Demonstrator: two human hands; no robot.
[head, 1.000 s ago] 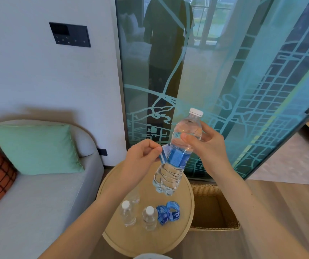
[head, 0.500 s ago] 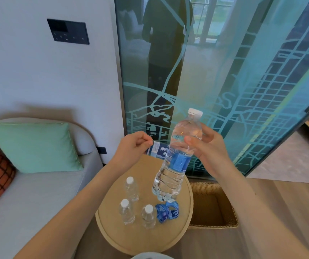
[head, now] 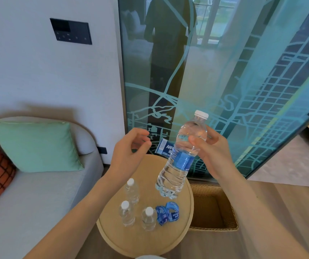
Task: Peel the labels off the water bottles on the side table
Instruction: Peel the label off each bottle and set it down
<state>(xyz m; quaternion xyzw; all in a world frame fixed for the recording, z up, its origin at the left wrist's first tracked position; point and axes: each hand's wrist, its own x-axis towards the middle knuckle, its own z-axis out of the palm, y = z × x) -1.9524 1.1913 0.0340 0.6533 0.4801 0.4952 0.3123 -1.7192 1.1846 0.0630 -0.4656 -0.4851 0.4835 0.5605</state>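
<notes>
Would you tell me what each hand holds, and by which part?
The right hand grips the water bottle at its shoulder, above the label; the left hand holds nothing.

Grey sofa (head: 37, 199) with green cushion (head: 35, 146), wicker basket (head: 213, 228), dark wall panel (head: 71, 31)

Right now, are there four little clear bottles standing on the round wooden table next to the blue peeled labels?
Not four. The head view shows three small clear white-capped bottles standing on the round wooden side table next to the peeled blue labels. A fourth clear bottle is held up in the right hand.
</notes>
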